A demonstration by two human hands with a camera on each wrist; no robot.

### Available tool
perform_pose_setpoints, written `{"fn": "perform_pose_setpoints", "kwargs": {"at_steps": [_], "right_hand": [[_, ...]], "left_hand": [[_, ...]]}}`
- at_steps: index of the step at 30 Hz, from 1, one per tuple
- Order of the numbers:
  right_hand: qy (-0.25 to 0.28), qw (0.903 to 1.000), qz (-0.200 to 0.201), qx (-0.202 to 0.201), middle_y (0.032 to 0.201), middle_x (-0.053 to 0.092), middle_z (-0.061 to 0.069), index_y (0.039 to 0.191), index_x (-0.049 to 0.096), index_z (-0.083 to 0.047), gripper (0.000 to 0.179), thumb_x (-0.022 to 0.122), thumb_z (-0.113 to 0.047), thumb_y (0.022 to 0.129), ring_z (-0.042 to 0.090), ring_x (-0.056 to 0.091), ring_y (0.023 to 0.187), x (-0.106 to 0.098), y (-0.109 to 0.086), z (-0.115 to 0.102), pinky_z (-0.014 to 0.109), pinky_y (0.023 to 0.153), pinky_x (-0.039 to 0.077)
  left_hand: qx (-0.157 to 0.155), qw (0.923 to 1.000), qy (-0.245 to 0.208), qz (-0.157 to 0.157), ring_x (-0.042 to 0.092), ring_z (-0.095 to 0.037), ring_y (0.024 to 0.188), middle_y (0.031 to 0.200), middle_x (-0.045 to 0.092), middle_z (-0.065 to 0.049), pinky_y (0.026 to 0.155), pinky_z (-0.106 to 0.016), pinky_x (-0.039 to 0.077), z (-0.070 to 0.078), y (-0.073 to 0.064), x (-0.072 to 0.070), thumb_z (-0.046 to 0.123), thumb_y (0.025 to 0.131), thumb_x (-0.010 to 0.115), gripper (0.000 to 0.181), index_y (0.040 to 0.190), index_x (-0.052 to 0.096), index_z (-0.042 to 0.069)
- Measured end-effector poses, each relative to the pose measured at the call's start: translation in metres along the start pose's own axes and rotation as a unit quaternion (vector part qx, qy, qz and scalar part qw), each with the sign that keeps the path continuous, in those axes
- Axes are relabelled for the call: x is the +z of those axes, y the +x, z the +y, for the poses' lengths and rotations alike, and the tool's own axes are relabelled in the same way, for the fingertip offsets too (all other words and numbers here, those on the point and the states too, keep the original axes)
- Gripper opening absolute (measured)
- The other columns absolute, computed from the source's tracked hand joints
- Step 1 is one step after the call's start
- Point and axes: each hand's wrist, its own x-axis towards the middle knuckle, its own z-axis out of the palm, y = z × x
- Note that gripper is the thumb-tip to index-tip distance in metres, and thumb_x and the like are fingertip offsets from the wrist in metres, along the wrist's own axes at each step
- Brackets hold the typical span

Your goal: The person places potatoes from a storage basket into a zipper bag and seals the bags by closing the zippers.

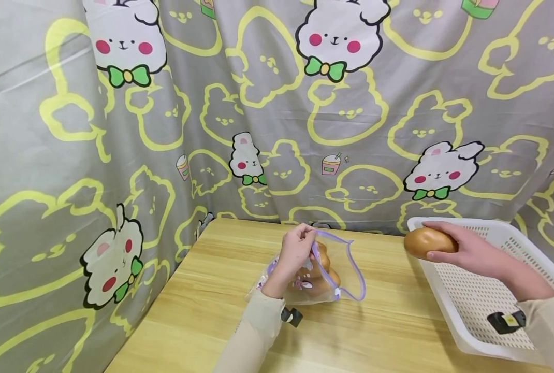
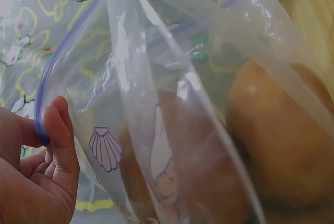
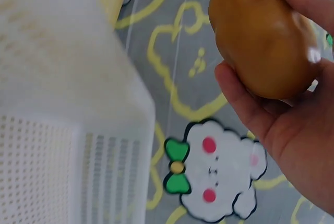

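My left hand [image 1: 297, 248] pinches the purple-edged rim of a clear zip bag [image 1: 323, 296], whose mouth gapes toward the right. A white slider sits on the bag's lower rim. Through the plastic, printed with a shell and other small pictures, show brown rounded items [image 2: 282, 135]. My right hand [image 1: 472, 248] grips a glossy brown oval item [image 1: 428, 243], shaped like a potato or a bread roll, with fingers over the top and thumb below. It is held up at the left rim of the white basket [image 1: 454, 326]. In the right wrist view, the oval item [image 3: 263, 38] lies between thumb and fingers.
The white perforated plastic basket stands on the right of the wooden table [image 1: 188, 321]. A grey curtain [image 1: 277, 119] with cartoon bears and yellow outlines hangs behind the table and along its left side. A camera is strapped to each wrist.
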Motion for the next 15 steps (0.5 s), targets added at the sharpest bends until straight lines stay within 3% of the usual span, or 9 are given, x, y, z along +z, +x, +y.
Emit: {"fn": "perform_pose_setpoints", "kwargs": {"at_steps": [3,7,11,15], "right_hand": [[0.000,0.9992,0.004,-0.040,0.118,0.054,0.005,0.137,0.047,-0.012,0.067,0.078,-0.015,0.078,0.005,0.051,0.085,0.004,0.002,-0.011,0.025,0.065,0.044],[-0.010,0.9982,0.004,-0.058,0.120,0.052,0.003,0.138,0.045,-0.012,0.065,0.076,-0.014,0.080,0.005,0.049,0.088,0.009,0.005,-0.023,0.026,0.067,0.044],[-0.006,0.9981,-0.002,-0.061,0.121,0.051,0.003,0.137,0.045,-0.010,0.061,0.074,-0.014,0.083,0.006,0.049,0.090,0.014,0.009,-0.033,0.027,0.069,0.045],[0.017,0.9981,-0.013,-0.058,0.118,0.051,0.002,0.138,0.044,-0.014,0.061,0.072,-0.015,0.084,0.008,0.051,0.089,0.021,0.012,-0.044,0.027,0.068,0.046]], "left_hand": [[0.004,1.0000,0.006,0.001,0.050,-0.010,0.041,0.059,0.054,-0.005,0.037,-0.019,0.043,0.001,0.001,0.000,0.008,0.094,0.055,0.016,0.094,0.065,-0.005],[0.010,0.9998,0.015,-0.001,0.049,-0.011,0.040,0.061,0.056,-0.014,0.038,-0.023,0.045,0.006,0.000,0.000,0.005,0.094,0.054,0.016,0.095,0.065,-0.007],[0.018,0.9996,0.022,-0.007,0.049,-0.010,0.040,0.064,0.057,-0.022,0.040,-0.031,0.049,0.026,-0.009,-0.003,0.001,0.093,0.052,0.015,0.094,0.063,-0.010],[0.025,0.9995,0.019,-0.008,0.048,-0.009,0.040,0.064,0.058,-0.021,0.042,-0.032,0.050,0.041,-0.017,-0.004,-0.001,0.093,0.052,0.015,0.093,0.062,-0.012]]}}
